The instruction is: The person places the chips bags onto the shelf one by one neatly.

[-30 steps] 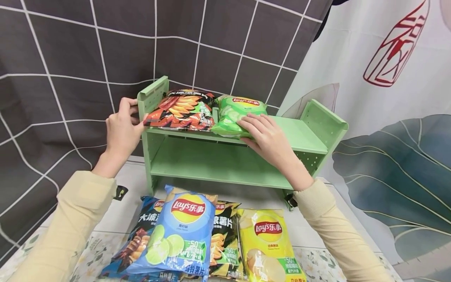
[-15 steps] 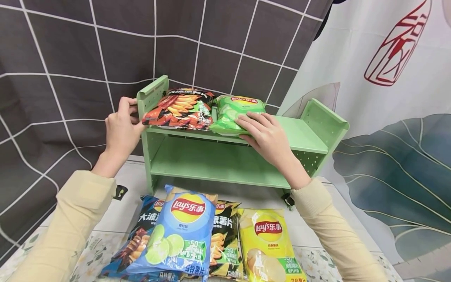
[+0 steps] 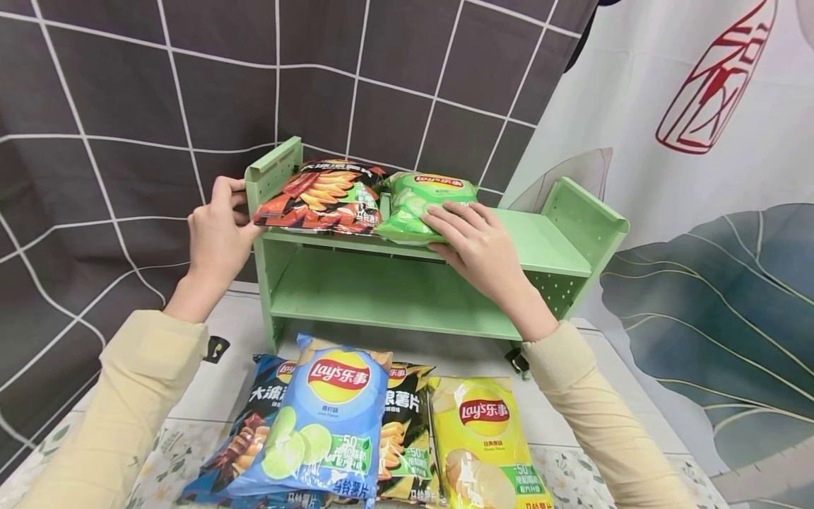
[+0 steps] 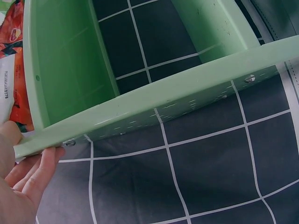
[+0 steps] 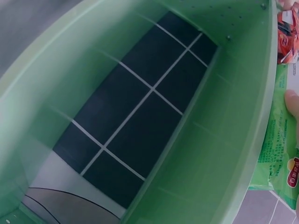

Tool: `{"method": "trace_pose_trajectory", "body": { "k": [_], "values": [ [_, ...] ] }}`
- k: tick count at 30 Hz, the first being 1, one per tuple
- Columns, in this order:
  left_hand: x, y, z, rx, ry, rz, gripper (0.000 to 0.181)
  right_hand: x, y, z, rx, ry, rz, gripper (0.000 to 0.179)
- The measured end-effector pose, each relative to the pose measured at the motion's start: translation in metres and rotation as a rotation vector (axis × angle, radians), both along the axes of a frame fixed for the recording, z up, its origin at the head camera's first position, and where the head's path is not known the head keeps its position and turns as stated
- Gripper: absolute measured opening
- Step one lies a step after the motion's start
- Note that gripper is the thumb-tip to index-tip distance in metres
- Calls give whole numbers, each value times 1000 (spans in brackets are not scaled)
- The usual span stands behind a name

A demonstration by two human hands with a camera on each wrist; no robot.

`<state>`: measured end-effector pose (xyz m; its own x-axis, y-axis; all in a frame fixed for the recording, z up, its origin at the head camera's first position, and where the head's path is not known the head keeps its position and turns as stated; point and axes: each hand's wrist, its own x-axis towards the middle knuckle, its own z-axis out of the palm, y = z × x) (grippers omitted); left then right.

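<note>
My left hand [image 3: 219, 230] grips the left side panel of the green two-tier shelf [image 3: 394, 290]. In the left wrist view, its fingers [image 4: 42, 170] lie along the panel's outer face, the thumb on the other side. A red chip bag [image 3: 327, 198] lies face up on the top tier, its lower left corner right at the left thumb. Beside it lies a green cucumber Lay's bag [image 3: 413, 205], jutting past the front edge. My right hand [image 3: 477, 240] holds it, fingers over its face, and the right wrist view shows the thumb [image 5: 292, 101] against the underside of the green bag.
In front of the shelf lie a blue lime Lay's bag [image 3: 331, 417], overlapping dark blue [image 3: 254, 417] and black [image 3: 407, 417] chip bags, and a yellow bag [image 3: 486, 445]. A dark checked cloth [image 3: 222, 92] hangs behind. The shelf's right side panel [image 3: 585, 226] stands upright.
The green bag has edged slightly left with my right hand, and the red bag has shifted a little left too. My left hand keeps its place on the side panel.
</note>
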<state>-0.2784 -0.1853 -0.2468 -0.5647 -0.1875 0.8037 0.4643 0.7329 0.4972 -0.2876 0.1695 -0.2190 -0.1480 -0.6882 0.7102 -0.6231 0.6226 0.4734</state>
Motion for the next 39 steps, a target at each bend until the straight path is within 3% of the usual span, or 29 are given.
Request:
{"method": "trace_pose_trajectory", "body": {
  "k": [19,28,39],
  "values": [
    [-1,0,-1,11,-7,0,43,18,4,-3,-10,-5,-108,52],
    [0,-1,-1,11,-2,0,44,34,10,-12,-33,70,-115,49],
    [1,0,0,13,-7,-6,43,48,21,-29,-58,83,-78,38]
  ]
}}
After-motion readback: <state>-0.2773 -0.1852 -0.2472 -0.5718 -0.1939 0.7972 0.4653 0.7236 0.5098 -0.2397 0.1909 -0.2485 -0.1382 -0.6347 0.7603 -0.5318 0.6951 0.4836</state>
